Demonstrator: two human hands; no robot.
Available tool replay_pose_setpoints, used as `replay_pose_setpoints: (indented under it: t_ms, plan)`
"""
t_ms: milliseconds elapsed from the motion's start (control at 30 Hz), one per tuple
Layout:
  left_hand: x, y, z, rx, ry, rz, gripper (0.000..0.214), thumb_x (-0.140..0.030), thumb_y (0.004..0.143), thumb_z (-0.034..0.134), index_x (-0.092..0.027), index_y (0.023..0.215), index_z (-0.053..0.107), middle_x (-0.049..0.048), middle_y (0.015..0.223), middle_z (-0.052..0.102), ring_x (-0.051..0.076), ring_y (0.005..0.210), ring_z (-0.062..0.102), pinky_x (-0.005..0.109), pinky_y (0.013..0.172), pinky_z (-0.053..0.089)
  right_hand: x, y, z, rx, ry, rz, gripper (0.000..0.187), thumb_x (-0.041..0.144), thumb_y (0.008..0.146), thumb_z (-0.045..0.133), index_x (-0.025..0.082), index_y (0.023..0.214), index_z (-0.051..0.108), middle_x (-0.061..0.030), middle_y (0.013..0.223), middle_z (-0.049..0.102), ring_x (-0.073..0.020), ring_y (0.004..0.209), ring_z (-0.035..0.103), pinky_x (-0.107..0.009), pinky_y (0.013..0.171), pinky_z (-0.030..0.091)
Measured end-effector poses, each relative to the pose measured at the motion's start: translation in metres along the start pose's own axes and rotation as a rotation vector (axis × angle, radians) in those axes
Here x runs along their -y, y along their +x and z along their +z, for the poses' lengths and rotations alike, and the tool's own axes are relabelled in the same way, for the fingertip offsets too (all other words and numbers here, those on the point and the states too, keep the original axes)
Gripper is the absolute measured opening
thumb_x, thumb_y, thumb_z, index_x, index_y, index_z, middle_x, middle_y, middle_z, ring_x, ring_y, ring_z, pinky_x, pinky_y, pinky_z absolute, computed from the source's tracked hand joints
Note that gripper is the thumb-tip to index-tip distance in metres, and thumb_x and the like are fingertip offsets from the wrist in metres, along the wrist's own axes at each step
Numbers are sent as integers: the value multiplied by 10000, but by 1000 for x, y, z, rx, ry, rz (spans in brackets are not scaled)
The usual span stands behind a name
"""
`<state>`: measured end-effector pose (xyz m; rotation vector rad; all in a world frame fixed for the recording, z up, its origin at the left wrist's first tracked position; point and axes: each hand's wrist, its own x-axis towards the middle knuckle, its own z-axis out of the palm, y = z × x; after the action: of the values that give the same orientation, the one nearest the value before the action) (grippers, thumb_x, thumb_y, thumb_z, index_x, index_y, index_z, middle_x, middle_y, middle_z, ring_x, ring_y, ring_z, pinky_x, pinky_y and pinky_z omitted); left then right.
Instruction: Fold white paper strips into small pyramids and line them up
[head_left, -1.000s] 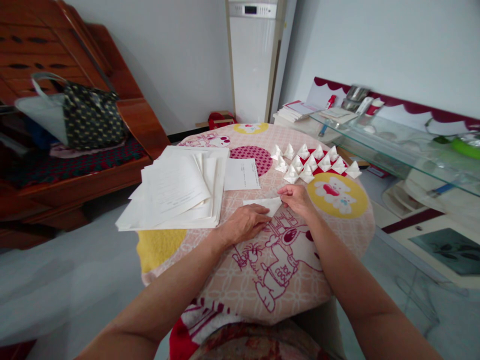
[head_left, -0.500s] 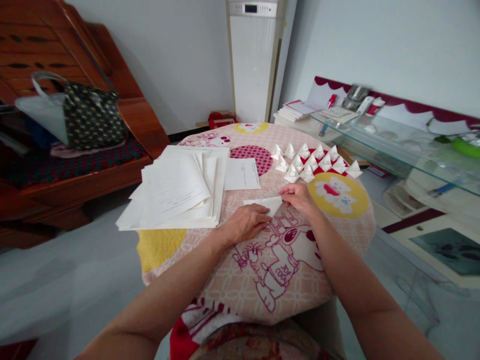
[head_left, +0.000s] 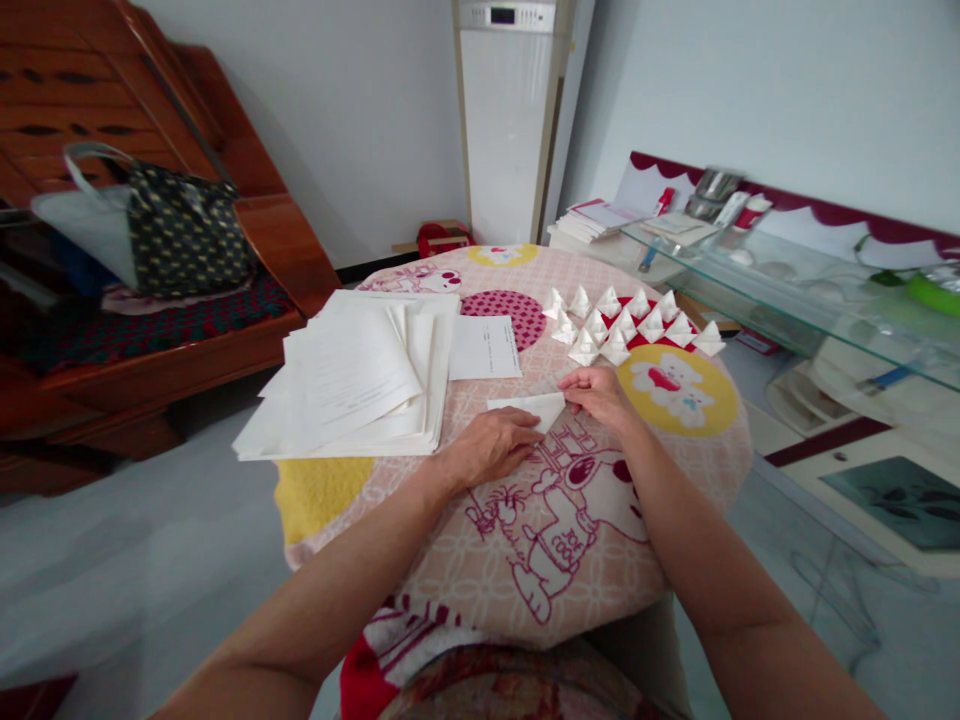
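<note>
A folded piece of white paper (head_left: 546,408), roughly triangular, lies on the patterned tablecloth (head_left: 465,540) between my hands. My left hand (head_left: 495,443) rests over its near left part with the fingers stretched out flat, hiding some of it. At the paper's right corner, my right hand (head_left: 596,393) pinches the tip between thumb and fingers. Beyond my right hand stand several folded white paper boats (head_left: 615,345) in rows. A printed sheet (head_left: 486,348) lies flat beyond my left hand, beside a stack of papers (head_left: 352,385).
A glass shelf (head_left: 795,290) with metal containers and other items runs along the right, close to the table. Books (head_left: 592,220) are piled at its far end. On the left is a wooden bench (head_left: 285,235) carrying a dotted bag (head_left: 184,235). A tall white cabinet-like unit (head_left: 506,130) stands behind.
</note>
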<state>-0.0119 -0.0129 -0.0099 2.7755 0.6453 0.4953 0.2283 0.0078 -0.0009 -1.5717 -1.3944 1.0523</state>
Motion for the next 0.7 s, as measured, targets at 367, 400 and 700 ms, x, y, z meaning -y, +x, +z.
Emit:
replay_pose_setpoints:
  t_ms: [367,400,700]
  plan:
    - [0,0,0,-5,-2,1,261,-193,967,595,-190,1157,774,125,1285,734,252,1181,701,399,1036,569,-2,1,0,-7,-22,5,145,97,716,614,139,812,713,19,592,638,-87,457,558,-188,448,405]
    - [0,1,0,-3,-4,1,261,-191,967,595,-191,1157,774,123,1283,735,250,1182,701,399,1036,568,-3,2,0,-7,-23,7,147,97,714,614,140,812,714,18,591,639,-88,457,558,-187,447,404]
    - [1,0,1,-6,-4,-2,255,-191,960,610,-186,1152,778,130,1284,734,258,1179,704,406,1028,573,-12,5,-2,-1,-40,-29,162,139,716,632,143,840,736,6,578,647,-101,474,576,-181,439,398]
